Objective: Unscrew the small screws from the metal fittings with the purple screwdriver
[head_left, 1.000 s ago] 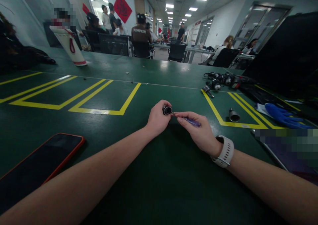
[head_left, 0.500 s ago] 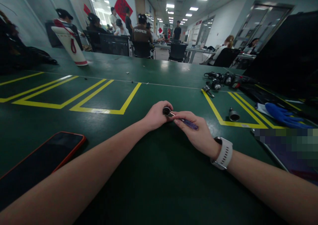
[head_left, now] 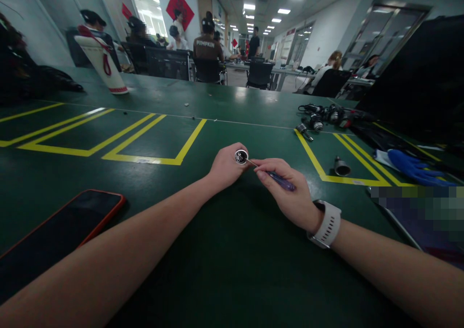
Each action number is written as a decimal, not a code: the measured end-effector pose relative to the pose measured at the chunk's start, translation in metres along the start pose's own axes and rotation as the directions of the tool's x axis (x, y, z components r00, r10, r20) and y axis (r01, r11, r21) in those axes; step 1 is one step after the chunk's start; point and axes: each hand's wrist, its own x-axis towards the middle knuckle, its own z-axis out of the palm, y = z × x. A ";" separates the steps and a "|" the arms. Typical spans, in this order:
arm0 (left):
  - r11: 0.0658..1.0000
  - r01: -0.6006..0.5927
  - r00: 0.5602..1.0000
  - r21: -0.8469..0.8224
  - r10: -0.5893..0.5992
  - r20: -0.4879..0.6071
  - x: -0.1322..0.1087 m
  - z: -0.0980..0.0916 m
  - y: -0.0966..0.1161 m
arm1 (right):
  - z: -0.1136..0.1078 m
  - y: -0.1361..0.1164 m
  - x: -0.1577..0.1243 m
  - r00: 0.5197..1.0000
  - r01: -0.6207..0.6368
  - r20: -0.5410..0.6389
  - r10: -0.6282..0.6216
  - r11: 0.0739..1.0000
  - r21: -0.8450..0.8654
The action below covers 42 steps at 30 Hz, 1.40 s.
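Near the middle of the green table, my left hand [head_left: 227,167] is closed around a small round metal part [head_left: 241,157], whose dark open face with a silver rim is turned toward me. My right hand [head_left: 286,188], with a white watch [head_left: 328,225] on the wrist, grips a screwdriver [head_left: 281,180] by its purple handle. The thin shaft points left, and its tip is at the right edge of the round part's rim. Whether the tip touches the part cannot be made out.
An orange-edged phone [head_left: 78,221] lies at the left, a white cup [head_left: 105,67] farther back. On the right are a metal fitting [head_left: 341,166], black cylindrical parts [head_left: 316,121], a blue glove [head_left: 415,167] and a tablet-like device [head_left: 416,221]. People sit and stand beyond the table.
The round part has tilted so more of its inner face shows. The screwdriver has drawn slightly right and down, its tip moving from inside the opening to the rim.
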 end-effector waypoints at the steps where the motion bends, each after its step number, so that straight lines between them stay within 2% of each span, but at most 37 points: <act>1: 1.000 0.006 1.000 0.019 -0.005 -0.017 0.000 0.000 0.000 | 0.000 0.000 0.000 1.000 0.007 -0.005 -0.007 1.000 -0.013; 8: 0.983 -0.001 0.999 0.185 0.008 -0.035 -0.002 0.002 -0.001 | 0.002 -0.002 -0.002 1.000 0.023 -0.002 -0.024 0.996 -0.085; 16: 0.996 -0.009 1.000 0.084 0.010 -0.019 -0.001 0.003 -0.001 | 0.001 0.002 -0.001 1.000 -0.023 0.001 0.023 1.000 0.006; 28: 0.985 0.029 0.999 0.168 -0.025 -0.025 -0.003 0.003 0.000 | 0.000 0.000 -0.001 0.999 -0.051 -0.003 0.051 0.999 -0.002; 33: 0.995 -0.003 1.000 0.095 0.003 -0.006 -0.003 0.003 0.000 | 0.000 0.000 0.000 0.994 -0.110 -0.001 0.111 0.992 0.063; 42: 0.998 -0.013 1.000 0.055 0.013 0.012 -0.002 0.002 0.002 | 0.000 0.002 0.000 0.990 -0.139 0.017 0.138 0.983 0.121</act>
